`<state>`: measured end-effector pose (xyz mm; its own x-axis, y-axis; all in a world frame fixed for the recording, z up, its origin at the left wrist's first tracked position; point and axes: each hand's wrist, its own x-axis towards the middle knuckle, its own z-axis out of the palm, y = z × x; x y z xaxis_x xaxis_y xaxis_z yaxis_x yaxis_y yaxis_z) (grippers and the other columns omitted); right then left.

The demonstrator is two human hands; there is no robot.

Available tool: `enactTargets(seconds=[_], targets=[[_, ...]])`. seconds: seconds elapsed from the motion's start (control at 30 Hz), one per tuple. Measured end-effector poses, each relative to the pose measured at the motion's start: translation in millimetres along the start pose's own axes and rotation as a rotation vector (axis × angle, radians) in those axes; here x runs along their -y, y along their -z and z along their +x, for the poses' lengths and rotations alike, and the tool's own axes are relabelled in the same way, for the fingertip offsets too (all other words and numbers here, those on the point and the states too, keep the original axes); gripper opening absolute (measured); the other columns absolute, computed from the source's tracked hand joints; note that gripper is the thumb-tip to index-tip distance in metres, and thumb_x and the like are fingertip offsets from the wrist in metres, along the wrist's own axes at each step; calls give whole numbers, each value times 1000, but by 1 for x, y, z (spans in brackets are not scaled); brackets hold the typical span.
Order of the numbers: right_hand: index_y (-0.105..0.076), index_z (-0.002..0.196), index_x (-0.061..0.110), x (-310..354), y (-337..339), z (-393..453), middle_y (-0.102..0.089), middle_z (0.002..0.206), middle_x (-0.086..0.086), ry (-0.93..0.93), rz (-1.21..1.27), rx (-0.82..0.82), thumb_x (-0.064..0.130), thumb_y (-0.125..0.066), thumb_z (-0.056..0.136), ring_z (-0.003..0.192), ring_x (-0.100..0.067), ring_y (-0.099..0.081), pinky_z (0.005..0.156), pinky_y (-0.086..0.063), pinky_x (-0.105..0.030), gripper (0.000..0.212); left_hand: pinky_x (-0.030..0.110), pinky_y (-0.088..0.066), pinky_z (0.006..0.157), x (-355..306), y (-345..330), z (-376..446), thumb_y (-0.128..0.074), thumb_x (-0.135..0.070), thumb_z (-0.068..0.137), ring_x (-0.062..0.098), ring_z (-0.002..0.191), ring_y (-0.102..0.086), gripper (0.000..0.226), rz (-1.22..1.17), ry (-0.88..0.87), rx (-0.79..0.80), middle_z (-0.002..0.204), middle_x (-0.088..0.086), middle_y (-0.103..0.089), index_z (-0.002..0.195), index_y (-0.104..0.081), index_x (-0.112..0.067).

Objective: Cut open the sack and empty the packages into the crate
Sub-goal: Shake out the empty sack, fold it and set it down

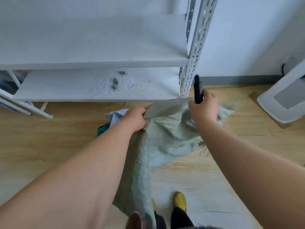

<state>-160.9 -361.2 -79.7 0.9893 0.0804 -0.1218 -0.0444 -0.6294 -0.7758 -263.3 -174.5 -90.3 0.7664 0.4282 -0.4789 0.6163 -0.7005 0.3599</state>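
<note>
- Standing on the wooden floor (49, 146), I see my yellow shoes (180, 201) at its near edge, just right of the sack's trailing end.
- My two bare forearms reach forward from the near corners and meet over the middle of the floor.
- A pale green woven sack (165, 138) hangs and drapes between them; its lower part runs down to the floor beside my feet, and its upper part bunches where my hands meet it.
- My left hand (134, 119) is clenched on the sack's top edge, pinching a flat fold of the cloth that stretches to the right.
- My right hand (203, 108) is wrapped around a black cutter (198, 90), whose dark body sticks up above my fist; I cannot tell whether this hand also grips the cloth beneath it.
- Left of my left hand, white and teal packages (113, 118) lie on the floor, partly hidden by my wrist.
- Beyond the hands stands a white metal rack (196, 47) with worn white shelves (99, 86), its slotted post rising just behind the cutter.
- At the far right edge of the floor sits a white appliance (283, 100), well apart from the sack.
</note>
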Motion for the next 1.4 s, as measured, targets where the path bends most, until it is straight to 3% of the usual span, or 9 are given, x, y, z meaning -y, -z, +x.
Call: enactTargets(seconds=[0.17,0.3,0.43,0.53,0.67,0.93,1.07,1.23,1.4], targets=[[-61,103,20,12,-15,-22,-62,85,-4,-20,282,351,29,-80,76,65,-19,-61,53,-53,-28,34,36,-51,88,-66,38,5,-68,-17,85,19,95,-61,25,-229,-200,140,104,6,-68,109,-69,-16],[-56,79,19,10,-13,-13,-57,67,0,-115,270,251,28,-80,75,57,-19,-56,53,-50,-29,25,38,-53,95,-70,47,-3,-69,-13,81,23,109,-63,36,-541,-157,111,115,2,-67,115,-62,-24],[-54,75,26,17,-11,-2,-61,72,1,-239,398,63,29,-75,75,70,-23,-61,74,-57,-42,22,30,-51,78,-66,24,-20,-81,-37,71,13,97,-60,63,-370,-123,267,111,-8,-60,126,-52,-25],[-56,78,18,27,-8,-1,-61,68,-3,-243,508,113,21,-76,78,59,-20,-58,62,-54,-33,21,26,-49,66,-60,-10,-25,-67,-25,82,22,89,-63,37,-126,-125,206,103,3,-65,116,-62,-12],[-56,97,19,32,-1,-11,-66,88,-5,-98,213,28,34,-78,77,71,-21,-64,71,-57,-38,33,44,-60,75,-41,-4,-14,-58,-13,90,33,93,-67,14,-557,55,86,107,13,-66,103,-61,-12],[-55,103,18,18,15,-39,-61,88,1,-120,-278,370,49,-84,63,80,-19,-61,69,-55,-37,58,27,-54,56,-54,63,-8,-54,-1,93,17,81,-64,18,-1147,87,-47,100,11,-65,110,-59,-4],[-56,90,14,23,36,-34,-55,73,0,-183,-225,256,34,-78,75,65,-17,-53,56,-45,-29,33,36,-53,93,-71,80,-11,-55,-7,95,16,98,-63,27,-1270,-89,-82,116,11,-62,122,-54,-5],[-56,74,8,60,57,-23,-56,56,-6,-363,361,100,11,-70,78,48,-19,-51,57,-49,-32,15,37,-32,112,-80,71,-37,-73,-52,74,11,129,-44,77,-732,-418,32,142,-6,-48,140,-43,-26],[-53,74,5,88,80,-14,-54,53,-7,-419,384,102,5,-67,80,48,-21,-50,58,-49,-34,15,22,-34,97,-86,43,-54,-79,-34,76,7,121,-49,57,-270,-565,6,130,-12,-56,127,-54,-29]])
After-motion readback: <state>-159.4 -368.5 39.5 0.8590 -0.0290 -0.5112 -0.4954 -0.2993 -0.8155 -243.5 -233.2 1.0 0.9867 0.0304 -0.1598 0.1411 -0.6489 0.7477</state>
